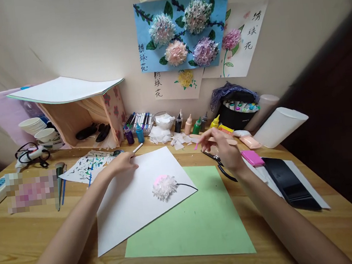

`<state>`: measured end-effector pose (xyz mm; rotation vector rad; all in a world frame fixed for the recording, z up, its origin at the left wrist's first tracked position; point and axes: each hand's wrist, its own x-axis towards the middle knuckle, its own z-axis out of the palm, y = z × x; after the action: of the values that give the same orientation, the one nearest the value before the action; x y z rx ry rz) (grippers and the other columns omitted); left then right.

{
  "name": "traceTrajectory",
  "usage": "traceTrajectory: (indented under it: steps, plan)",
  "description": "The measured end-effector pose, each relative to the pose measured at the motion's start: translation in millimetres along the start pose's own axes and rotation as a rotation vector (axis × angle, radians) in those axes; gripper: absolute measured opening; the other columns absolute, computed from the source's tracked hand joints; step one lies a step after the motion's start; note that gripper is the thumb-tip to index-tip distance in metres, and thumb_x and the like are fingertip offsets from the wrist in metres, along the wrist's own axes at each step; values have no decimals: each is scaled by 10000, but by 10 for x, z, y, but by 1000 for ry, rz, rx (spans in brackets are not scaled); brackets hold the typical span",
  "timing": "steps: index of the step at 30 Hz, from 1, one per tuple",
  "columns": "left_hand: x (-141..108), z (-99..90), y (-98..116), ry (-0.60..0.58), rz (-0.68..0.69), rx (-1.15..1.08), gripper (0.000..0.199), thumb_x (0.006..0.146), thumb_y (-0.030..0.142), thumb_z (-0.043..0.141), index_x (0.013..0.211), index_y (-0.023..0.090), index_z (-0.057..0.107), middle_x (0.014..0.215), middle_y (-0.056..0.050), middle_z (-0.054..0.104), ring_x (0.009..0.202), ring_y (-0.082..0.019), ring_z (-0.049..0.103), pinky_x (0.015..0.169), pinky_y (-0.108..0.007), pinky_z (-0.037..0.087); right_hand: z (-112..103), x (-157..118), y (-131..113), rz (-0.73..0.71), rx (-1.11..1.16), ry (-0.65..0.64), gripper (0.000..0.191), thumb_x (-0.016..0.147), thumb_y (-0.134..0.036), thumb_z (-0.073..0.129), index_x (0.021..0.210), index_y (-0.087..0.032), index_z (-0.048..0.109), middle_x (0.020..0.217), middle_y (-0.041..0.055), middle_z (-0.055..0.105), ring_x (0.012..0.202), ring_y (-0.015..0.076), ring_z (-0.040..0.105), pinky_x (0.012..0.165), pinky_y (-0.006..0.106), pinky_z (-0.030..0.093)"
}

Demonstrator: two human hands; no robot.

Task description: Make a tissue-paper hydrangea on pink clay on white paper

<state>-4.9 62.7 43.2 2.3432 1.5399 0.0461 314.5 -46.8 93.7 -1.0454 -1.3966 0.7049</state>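
My left hand (123,165) rests on the upper left edge of a tilted white sheet of paper (124,213), its fingers closed on that edge. A white pen-like stick (138,147) lies at its fingertips; whether the hand holds it I cannot tell. On the sheet sits a flower of white paper petals (165,190) with pink at its upper left and a drawn dark stem. My right hand (222,147) is raised beyond the sheet's right corner, fingers curled round a flat wooden craft stick (231,141). A pink strip (196,145) shows near the stick's left end.
A green sheet (185,226) lies beneath the white one. Black-handled scissors (226,173) are below my right hand. Paint bottles (197,126), white paper scraps (160,134) and a bowl (164,120) line the back. A pink case (253,157) and black phone-like slab (289,183) lie right.
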Motion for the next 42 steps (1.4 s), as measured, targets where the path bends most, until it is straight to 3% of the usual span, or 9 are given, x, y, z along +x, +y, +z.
traceTrajectory:
  steps: [6,11,15,17,21,25,32,38,42]
  plan:
    - [60,44,-21,20,-74,40,335,663,395,606,904,164,632,952,-111,670,869,-279,607,684,-291,414,82,36,390,145,-67,-113,532,860,-639,412,678,-179,608,539,9,579,529,140,543,530,283,384]
    - [39,10,21,57,-163,91,349,703,326,623,995,136,628,1009,-151,657,944,-329,604,748,-343,436,159,-32,759,150,-95,5,509,877,-618,385,697,-187,586,578,13,588,545,143,542,550,287,398]
    - [36,9,399,293,-243,259,394,748,229,615,1110,79,576,1157,-247,556,1101,-395,509,871,-456,396,178,-103,1028,102,-102,136,454,890,-578,389,685,-202,541,615,0,564,564,139,544,570,284,410]
    - [103,44,673,392,-198,278,327,815,248,567,1096,84,599,1140,-236,556,1093,-376,508,864,-457,404,173,-126,1104,111,-90,161,443,896,-560,383,677,-205,534,594,-6,548,554,137,533,561,278,404]
    - [382,166,1126,244,29,29,263,868,328,530,972,142,684,1034,-147,647,1031,-288,558,883,-382,413,158,-152,1135,162,-57,185,439,893,-553,384,667,-207,530,590,-8,542,529,129,517,538,269,394]
    - [720,288,1287,252,-11,1,292,852,325,547,980,103,688,1072,-190,651,1079,-302,546,901,-385,399,160,-180,1119,154,-82,155,448,891,-562,382,659,-210,534,612,-1,545,535,131,522,533,266,400]
    - [1070,463,1303,176,-102,-152,252,804,345,578,837,134,711,997,-171,699,961,-278,620,740,-322,437,175,-210,1122,127,-115,108,472,901,-576,342,645,-225,525,591,2,529,540,148,521,548,281,428]
    - [1122,375,1282,155,-110,-341,171,760,251,593,804,107,673,874,-127,713,822,-221,632,678,-283,426,169,-203,1092,86,-141,136,448,931,-524,320,665,-221,515,602,-1,520,563,147,517,569,279,425]
    - [851,221,1276,166,-30,-515,257,811,336,538,840,104,647,899,-102,713,794,-177,628,676,-259,439,187,-192,1028,50,-135,204,310,930,-470,388,808,-223,530,803,25,611,693,152,568,640,280,471]
